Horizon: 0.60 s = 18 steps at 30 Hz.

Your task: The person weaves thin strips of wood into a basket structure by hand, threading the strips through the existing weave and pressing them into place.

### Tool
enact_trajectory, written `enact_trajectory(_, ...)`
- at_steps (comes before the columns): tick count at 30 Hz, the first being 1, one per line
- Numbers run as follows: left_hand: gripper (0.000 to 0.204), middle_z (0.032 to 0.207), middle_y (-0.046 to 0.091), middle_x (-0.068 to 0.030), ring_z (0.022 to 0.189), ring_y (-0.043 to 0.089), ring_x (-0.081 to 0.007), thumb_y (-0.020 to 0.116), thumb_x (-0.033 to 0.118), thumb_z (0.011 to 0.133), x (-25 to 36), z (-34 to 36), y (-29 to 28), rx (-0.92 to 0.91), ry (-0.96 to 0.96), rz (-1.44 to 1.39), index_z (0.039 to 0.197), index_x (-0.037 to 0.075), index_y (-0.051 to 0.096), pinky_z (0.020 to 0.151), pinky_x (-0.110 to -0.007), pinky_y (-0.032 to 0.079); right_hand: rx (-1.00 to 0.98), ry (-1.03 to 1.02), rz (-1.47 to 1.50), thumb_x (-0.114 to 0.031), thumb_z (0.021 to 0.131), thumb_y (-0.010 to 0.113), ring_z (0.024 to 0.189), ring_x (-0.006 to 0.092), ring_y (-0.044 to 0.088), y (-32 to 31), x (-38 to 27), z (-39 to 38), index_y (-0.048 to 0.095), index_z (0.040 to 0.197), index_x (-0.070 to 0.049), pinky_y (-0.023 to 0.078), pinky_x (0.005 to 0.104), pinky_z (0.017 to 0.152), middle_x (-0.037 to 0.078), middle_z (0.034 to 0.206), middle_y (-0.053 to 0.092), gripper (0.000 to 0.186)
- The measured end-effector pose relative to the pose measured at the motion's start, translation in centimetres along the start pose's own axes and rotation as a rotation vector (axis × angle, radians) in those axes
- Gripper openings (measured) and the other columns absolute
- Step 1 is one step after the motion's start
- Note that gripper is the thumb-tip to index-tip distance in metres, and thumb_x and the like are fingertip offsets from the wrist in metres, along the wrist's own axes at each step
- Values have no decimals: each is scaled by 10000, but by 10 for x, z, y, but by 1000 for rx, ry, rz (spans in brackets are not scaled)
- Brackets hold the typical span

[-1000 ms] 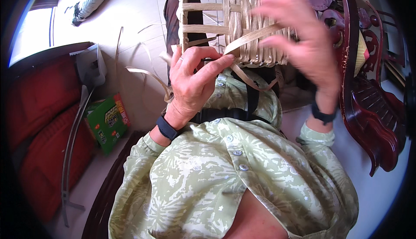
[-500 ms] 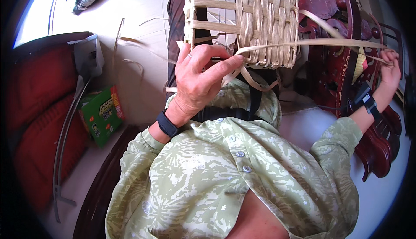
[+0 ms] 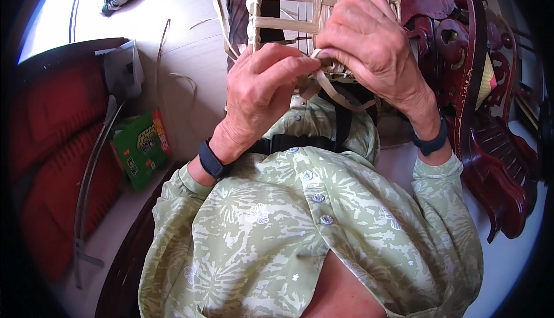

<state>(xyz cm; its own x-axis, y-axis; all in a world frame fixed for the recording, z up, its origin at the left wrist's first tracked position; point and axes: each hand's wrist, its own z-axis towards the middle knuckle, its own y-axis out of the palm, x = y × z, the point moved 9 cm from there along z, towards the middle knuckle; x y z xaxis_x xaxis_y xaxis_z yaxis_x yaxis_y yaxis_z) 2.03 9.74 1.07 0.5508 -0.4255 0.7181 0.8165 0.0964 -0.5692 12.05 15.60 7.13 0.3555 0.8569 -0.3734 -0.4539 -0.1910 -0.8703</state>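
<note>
Head view: a pale flat strip [image 3: 333,92] is held by 2 hands at the near edge of a partly woven basket [image 3: 288,23].
At the right, carved dark-red wooden furniture [image 3: 470,81] is placed close beside the right forearm; at the left, red cushions [image 3: 60,156], a green box [image 3: 137,149] and a bent grey bar [image 3: 86,202] are seen well apart from the hands. Loose strips [image 3: 221,22] are trailed beside the basket, which is set at top centre, its near right part covered by the right hand [image 3: 372,49]. Both forearms are raised, the hands brought together. The strip is clamped at the index fingertip of the left hand [image 3: 257,87], its thumb hidden; the right fingers are curled together, the strip pinched at the thumb tip.
</note>
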Motion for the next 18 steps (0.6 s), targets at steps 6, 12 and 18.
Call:
enact_trajectory(6, 375, 924, 728, -71, 803, 674, -223, 660, -122, 696, 6, 3, -4, 29, 59, 20, 993, 87, 753, 710, -313, 519, 156, 215, 120, -35, 867, 711, 725, 134, 572, -34, 33, -12, 657, 874, -4, 449, 276, 651, 53, 788, 608, 63)
enact_trajectory(12, 312, 931, 720, -69, 791, 670, -211, 698, -92, 746, 6, 4, -2, -8, 35, -25, 1000, 81, 752, 684, -316, 520, 230, 257, 59, -53, 866, 707, 718, 211, 583, -9, 31, -20, 633, 898, -21, 473, 304, 661, 62, 804, 603, 87)
enact_trajectory(18, 239, 815, 640, -26, 739, 632, -232, 691, -38, 746, -7, 1, 6, -32, -61, -91, 927, 117, 681, 639, -359, 489, 107, 192, 182, -67, 846, 721, 743, 245, 607, 14, 24, -7, 652, 910, -23, 494, 332, 681, 76, 811, 622, 104)
